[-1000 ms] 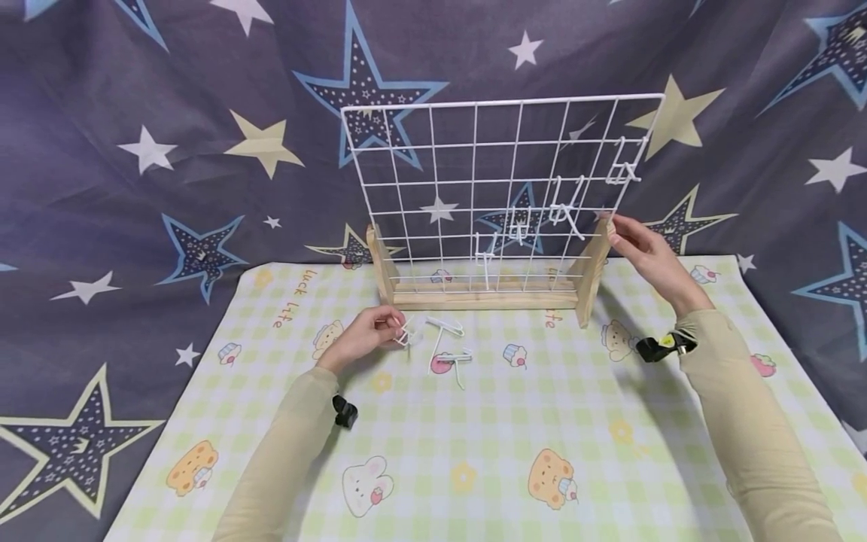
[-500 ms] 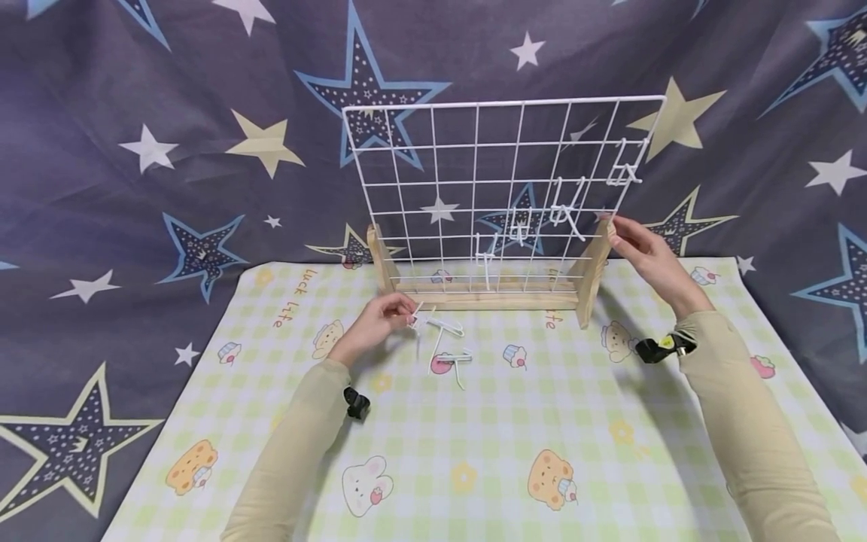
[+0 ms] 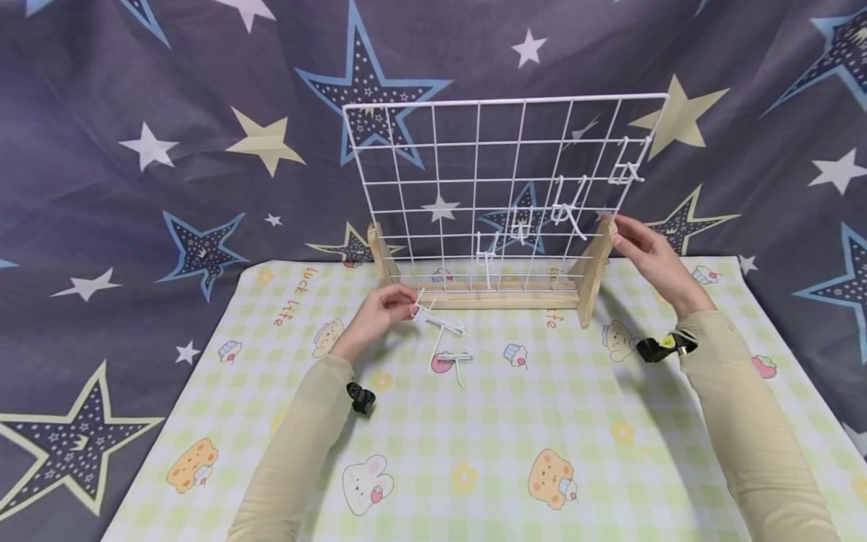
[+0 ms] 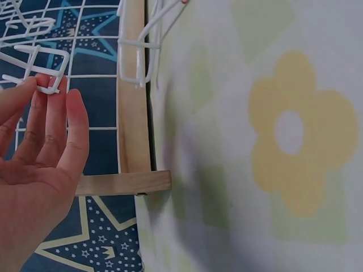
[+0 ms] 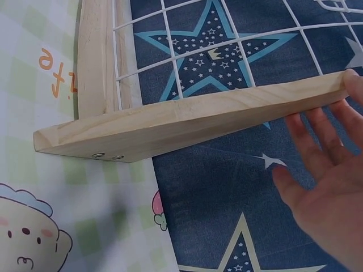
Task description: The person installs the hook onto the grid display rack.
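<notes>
A white wire hook [image 3: 423, 307] is pinched between the thumb and fingertips of my left hand [image 3: 381, 316], just in front of the rack's lower left corner. In the left wrist view the hook [image 4: 57, 72] stands out past the fingertips. My right hand [image 3: 652, 260] grips the top of the right wooden upright [image 3: 593, 278] of a white wire grid rack [image 3: 504, 101]. Thumb and fingers lie on opposite sides of that upright [image 5: 198, 107] in the right wrist view. Several white hooks hang on the grid's right half, one [image 3: 622, 173] near its upper right corner.
Loose white wire hooks lie on the checked tablecloth [image 3: 515, 421], one [image 3: 447, 327] close to the left hand and another [image 3: 455, 357] nearer the front. A wooden base bar [image 3: 501, 301] joins the rack's uprights. Behind hangs a dark star-patterned cloth [image 3: 203, 90].
My left hand has moved right and slightly toward the rack with the hook, which has turned in its fingers. The right hand stays on the upright.
</notes>
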Action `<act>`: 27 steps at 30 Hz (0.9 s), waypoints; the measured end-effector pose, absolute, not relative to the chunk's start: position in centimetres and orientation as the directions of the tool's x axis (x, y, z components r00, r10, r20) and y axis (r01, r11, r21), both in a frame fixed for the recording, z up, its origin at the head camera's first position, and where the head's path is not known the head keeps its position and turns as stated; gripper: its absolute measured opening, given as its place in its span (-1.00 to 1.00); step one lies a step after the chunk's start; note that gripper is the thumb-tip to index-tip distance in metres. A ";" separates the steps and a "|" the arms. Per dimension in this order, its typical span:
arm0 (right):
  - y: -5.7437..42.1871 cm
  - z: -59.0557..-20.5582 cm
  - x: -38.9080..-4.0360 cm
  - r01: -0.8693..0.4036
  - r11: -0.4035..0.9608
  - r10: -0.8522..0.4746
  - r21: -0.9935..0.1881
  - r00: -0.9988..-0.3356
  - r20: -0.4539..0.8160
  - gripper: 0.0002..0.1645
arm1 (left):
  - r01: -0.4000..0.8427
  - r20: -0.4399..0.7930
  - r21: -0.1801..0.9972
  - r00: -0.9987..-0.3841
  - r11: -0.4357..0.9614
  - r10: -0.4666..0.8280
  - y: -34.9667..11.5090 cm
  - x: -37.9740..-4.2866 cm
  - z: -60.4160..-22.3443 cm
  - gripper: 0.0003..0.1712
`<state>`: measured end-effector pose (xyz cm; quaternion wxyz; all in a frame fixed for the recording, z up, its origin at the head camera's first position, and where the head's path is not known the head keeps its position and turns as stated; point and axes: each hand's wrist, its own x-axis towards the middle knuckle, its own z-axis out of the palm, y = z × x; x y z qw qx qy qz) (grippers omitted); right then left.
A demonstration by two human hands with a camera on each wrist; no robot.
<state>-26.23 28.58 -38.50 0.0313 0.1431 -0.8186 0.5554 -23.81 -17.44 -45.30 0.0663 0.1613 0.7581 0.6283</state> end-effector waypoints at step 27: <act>28.7 -38.7 -26.3 -0.282 0.278 -0.204 -0.918 -0.951 0.231 -0.40 | 0.183 0.179 0.983 -0.957 -0.006 0.226 -16.1 -25.0 -41.9 -0.75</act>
